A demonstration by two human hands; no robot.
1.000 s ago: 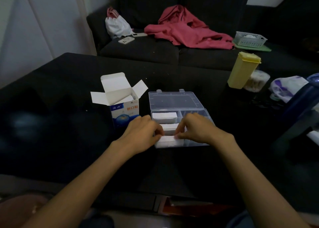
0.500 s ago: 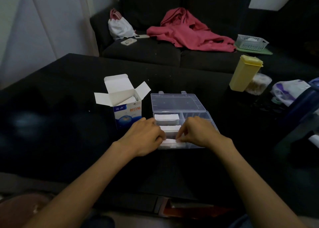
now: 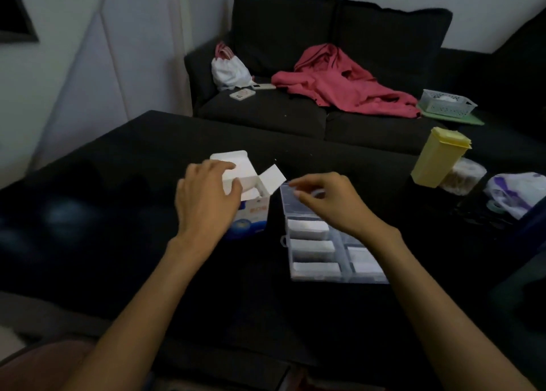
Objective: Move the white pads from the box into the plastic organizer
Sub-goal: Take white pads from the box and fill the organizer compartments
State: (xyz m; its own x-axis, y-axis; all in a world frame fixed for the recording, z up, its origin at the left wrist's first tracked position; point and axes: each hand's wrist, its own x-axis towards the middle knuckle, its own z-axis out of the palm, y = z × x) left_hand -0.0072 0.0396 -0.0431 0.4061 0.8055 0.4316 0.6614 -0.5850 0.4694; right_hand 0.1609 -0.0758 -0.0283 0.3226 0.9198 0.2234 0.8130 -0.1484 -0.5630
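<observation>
Both hands have lifted off the near row of the plastic organizer (image 3: 334, 257) since a second ago; left hand (image 3: 204, 201) now at the box (image 3: 251, 201), right hand (image 3: 331, 204) over the organizer's far end.

Hidden or unclear:
- Box front partly covered by the left hand; contents hard to make out beyond a pale shape inside.
- Organizer's raised clear lid blurred behind the right hand; its right compartments partly covered by the right wrist.
- Motion blur softens both hands.

Grip:
- Left hand: fingers spread and loosely curled, thumb against the box's open top flaps, holding nothing that can be made out.
- Right hand: fingers bent, thumb and forefinger close together; whether anything is pinched cannot be told.

Pose:
- Left forearm runs up from 7 o'clock, palm down, hand just at 9 o'clock of the organizer.
- Right forearm comes from 5 o'clock, wrist above the organizer.

Task items:
- White pads (image 3: 313, 247): three in the organizer's left column, more pale ones to their right.
- Box stands at 9 o'clock of the organizer, flaps open, on the black table (image 3: 118, 242).
</observation>
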